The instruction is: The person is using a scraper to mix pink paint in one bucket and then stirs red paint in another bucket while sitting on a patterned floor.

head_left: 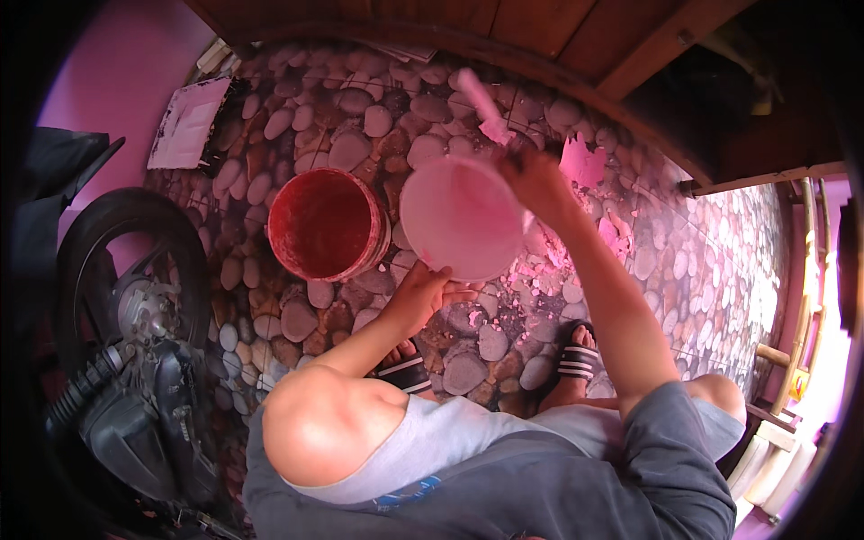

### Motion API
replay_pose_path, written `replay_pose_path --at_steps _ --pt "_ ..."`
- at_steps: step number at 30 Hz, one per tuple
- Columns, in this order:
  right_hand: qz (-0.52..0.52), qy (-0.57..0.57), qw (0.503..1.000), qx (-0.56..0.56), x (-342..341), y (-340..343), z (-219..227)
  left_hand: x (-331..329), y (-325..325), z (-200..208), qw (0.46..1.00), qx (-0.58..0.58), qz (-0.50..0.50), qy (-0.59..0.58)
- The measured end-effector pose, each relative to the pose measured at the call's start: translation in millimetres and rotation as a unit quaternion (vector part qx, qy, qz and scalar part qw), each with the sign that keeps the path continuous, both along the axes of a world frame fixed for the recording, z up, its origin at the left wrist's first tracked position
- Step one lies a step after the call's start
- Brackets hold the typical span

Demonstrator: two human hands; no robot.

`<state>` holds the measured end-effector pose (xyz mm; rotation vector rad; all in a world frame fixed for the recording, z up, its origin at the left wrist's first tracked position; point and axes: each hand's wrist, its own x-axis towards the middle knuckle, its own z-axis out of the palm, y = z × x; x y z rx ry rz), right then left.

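Observation:
A whitish bucket (pixel 438 211), smeared with pink inside, is tilted in front of me, its mouth toward me. My left hand (pixel 421 299) grips its near rim, the thumb on the edge and the fingers partly stretched along the outside. Beyond the far right rim, my right hand (pixel 538 184) is closed round the end of a long, pink-coated tool (pixel 481 106). That tool is slightly blurred, and its exact kind is unclear. Left of the whitish bucket stands a red bucket (pixel 326 225) with paint-stained walls, touched by neither hand.
Pink flakes (pixel 540 270) and a larger pink sheet-like piece (pixel 583 162) lie on the stone-patterned floor (pixel 351 148). A motorbike wheel (pixel 72 261) stands left. A pale, dark-edged panel (pixel 187 124) lies at the far left. Wooden furniture (pixel 531 40) borders the far side.

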<state>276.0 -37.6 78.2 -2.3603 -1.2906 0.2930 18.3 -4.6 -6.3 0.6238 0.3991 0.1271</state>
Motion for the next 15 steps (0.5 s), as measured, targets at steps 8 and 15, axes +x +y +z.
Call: replay_pose_path --at_steps 8,15 --pt "-0.077 0.113 0.989 0.059 1.3 3.9 -15.2 -8.9 16.6 10.5 0.989 0.123 0.034 0.079" --pt "-0.027 0.332 0.905 0.264 -0.8 28.9 72.5 -27.6 74.3 123.8 0.954 0.262 0.134 -0.061"
